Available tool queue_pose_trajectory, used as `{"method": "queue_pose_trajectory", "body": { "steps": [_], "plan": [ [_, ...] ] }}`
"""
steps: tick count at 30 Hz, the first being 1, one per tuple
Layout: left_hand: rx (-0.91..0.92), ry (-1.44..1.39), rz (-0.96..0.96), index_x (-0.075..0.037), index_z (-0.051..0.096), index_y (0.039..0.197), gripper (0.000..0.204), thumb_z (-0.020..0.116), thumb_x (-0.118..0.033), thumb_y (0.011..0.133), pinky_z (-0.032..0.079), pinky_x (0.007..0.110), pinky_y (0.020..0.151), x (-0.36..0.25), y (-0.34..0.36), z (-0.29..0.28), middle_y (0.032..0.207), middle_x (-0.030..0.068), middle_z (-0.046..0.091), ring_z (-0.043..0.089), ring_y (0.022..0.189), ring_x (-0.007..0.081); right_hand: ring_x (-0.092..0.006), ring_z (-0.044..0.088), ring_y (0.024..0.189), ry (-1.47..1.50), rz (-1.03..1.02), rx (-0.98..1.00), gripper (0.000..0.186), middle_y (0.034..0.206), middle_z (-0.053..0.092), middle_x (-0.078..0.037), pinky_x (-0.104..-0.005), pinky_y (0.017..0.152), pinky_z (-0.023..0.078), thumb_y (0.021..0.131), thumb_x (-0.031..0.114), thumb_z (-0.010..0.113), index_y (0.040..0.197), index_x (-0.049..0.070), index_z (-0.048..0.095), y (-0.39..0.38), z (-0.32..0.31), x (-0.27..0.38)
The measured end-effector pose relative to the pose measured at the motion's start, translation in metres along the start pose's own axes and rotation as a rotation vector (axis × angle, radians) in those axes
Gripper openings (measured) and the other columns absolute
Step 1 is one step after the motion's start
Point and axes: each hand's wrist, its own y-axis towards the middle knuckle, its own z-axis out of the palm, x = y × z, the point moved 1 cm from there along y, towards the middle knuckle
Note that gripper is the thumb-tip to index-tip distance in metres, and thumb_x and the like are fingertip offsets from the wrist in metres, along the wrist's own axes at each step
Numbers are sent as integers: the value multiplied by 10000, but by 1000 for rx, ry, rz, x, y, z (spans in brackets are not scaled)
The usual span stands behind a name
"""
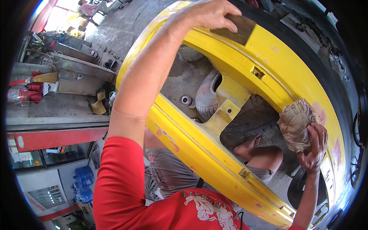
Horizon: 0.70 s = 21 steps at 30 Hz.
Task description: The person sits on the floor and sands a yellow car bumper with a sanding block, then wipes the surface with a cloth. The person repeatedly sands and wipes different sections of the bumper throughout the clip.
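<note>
Yellow car-door shell [245,76] fills most of the view, stood on edge and tilted, window opening and inner cut-outs facing the wearer. Pinkish filler or primer patches show along its right side; bare metal tabs and a latch cut-out are near the middle.

Left hand [207,15] is at the top of the frame rail, fingers flat and pressed together on a dark sanding sheet [235,28] that lies against the yellow paint. Right hand [315,147] is at the right edge of the panel, its grip curled shut around a crumpled tan rag [297,122] that touches the panel face.

Risks, as I judge them:
- The door shows no stand or clamp, only hands and maybe the legs bracing it. A hard push on the sheet could rock it or slide it off the concrete floor [180,80].
- The sheet is held by flat fingers only, so it could slip and skin the knuckles on the rail edge or the metal tabs.
- Uneven pressure on the curved rail could cut through the paint to metal.
- Bare foot [249,142] sits right under the opening. A dropped or shifting door lands there.
- A gritty rag could scratch the finish.

Surroundings: open workshop, daylight at top left. The grey tabletop [57,111] at left has a red edge and carries a brush, red items and clutter, hard to tell exactly what. Blue water bottles [83,184] are stacked below it. Old tyre [207,96] and a small round metal part [186,100] lie on the floor behind the door.
</note>
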Motion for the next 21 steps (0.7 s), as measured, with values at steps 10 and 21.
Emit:
{"method": "queue_pose_trajectory", "body": {
  "steps": [10, 21],
  "plan": [
    [5, -83, 6, 6, 760, 1095, 343, 843, -153, 803, 562, 440, 823, -17, 5, 13, 972, 194, 788, 766, 933, 327, -461, 599, 1263, -8, 5, -3, 790, 1387, 627, -213, -582, 1085, 458, 917, 705, 633, 1355, 47, 656, 2, 0, 1],
    [-23, -73, -52, 18, 703, 996, 338, 856, -205, 792, 535, 490, 775, -42, 23, 26, 891, 227, 730, 743, 900, 392, -467, 609, 1245, -8, -1, -29, 783, 1370, 634, -211, -577, 1075, 463, 917, 703, 631, 1340, 45, 663, 2, 1, 1]
  ]
}}
